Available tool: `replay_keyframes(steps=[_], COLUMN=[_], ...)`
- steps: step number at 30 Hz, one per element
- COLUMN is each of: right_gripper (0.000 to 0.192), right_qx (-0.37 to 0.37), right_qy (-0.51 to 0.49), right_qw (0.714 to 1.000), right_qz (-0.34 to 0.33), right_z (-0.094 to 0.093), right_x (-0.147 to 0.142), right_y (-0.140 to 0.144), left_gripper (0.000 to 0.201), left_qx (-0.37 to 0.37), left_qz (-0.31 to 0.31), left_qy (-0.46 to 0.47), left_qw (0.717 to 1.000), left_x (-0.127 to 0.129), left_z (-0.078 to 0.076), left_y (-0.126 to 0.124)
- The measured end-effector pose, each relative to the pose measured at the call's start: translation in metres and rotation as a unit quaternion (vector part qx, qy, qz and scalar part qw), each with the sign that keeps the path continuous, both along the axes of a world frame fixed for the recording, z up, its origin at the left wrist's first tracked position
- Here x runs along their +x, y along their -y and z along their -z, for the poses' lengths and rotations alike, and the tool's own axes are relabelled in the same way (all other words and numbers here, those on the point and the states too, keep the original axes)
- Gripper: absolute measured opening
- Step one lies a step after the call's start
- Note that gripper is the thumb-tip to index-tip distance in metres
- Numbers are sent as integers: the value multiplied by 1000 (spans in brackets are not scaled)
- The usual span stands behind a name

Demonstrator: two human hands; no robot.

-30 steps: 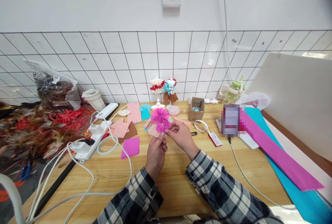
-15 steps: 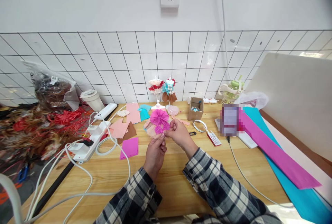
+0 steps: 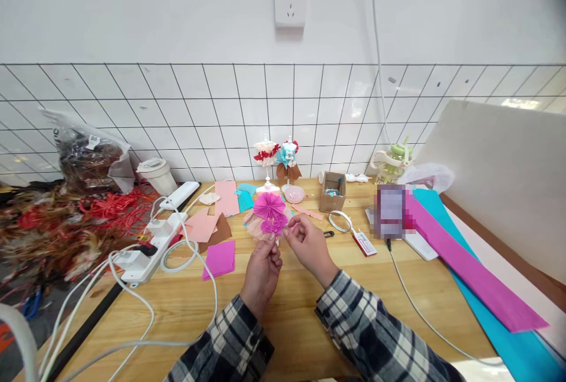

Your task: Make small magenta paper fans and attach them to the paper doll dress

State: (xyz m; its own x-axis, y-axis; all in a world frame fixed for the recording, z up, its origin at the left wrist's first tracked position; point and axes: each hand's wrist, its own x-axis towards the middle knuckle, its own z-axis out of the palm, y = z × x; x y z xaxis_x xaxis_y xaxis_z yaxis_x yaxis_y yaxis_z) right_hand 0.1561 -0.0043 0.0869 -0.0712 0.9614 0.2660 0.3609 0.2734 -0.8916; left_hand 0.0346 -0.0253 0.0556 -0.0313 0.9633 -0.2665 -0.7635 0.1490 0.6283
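Note:
My left hand (image 3: 263, 267) and my right hand (image 3: 306, 243) meet above the middle of the wooden table (image 3: 287, 317). Both pinch a small magenta pleated paper flower (image 3: 273, 226) between fingertips. Just behind it is a larger magenta paper rosette (image 3: 268, 205) over a pale pink pleated piece (image 3: 255, 228). Whether these pieces are joined to the held flower I cannot tell. Two small dress-form figures (image 3: 277, 155) with paper skirts stand by the tiled wall.
Pink, brown and magenta paper sheets (image 3: 220, 259) lie left of my hands. A white power strip (image 3: 150, 240) with cables lies further left beside red strands (image 3: 106, 205). A cardboard box (image 3: 332, 191), tape ring (image 3: 340, 221), blurred phone (image 3: 390, 211) and long magenta and blue paper (image 3: 469, 264) lie right.
The view tilted slightly, so everything sits a little lower in frame. My hands stay together on the small flower, with fingers shifting slightly around it.

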Motion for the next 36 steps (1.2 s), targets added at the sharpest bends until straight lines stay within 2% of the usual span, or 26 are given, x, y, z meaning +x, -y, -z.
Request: replay_keyframes(steps=[2, 4, 10, 20, 24, 28, 29, 30, 31, 33, 34, 35, 36], right_gripper=[21, 28, 29, 27, 29, 31, 31, 31, 31, 31, 31, 30, 29], right_qx=[74, 105, 86, 115, 151, 208, 222, 236, 247, 261, 262, 261, 258], right_qy=[71, 116, 139, 138, 124, 122, 124, 126, 127, 123, 121, 121, 124], right_qw=[995, 988, 987, 984, 981, 971, 967, 963, 960, 957, 956, 957, 957], right_qz=[-8, -17, 6, 6, -3, -3, 4, 13, 25, 41, 45, 44, 41], right_z=[3, 5, 14, 24, 30, 37, 40, 44, 49, 59, 65, 70, 75], right_x=[-2, -4, -7, -10, -10, -6, -4, -1, 1, 7, 9, 12, 14], right_y=[7, 10, 7, 5, 3, 4, 5, 6, 7, 9, 11, 12, 13], left_gripper=[26, 24, 17, 19, 33, 32, 30, 30, 29, 17, 13, 18, 25], left_qx=[3, 0, -32, -43, -30, -11, 9, 38, 74, 168, 215, 249, 270], left_qz=[3, 6, 19, 35, 33, 59, 69, 85, 99, 89, 87, 85, 86], left_qy=[9, 19, 54, 53, -21, -192, -269, -366, -473, -659, -719, -762, -791], left_qw=[1000, 1000, 998, 997, 999, 980, 961, 926, 872, 727, 656, 592, 542], left_x=[-1, -2, -1, -7, -8, -21, -26, -32, -39, -50, -55, -59, -62], left_z=[2, 3, 5, 4, 7, 20, 24, 28, 31, 36, 38, 40, 43], left_y=[0, 0, -1, -2, 2, 4, 4, 3, 2, 1, 0, -1, -2])
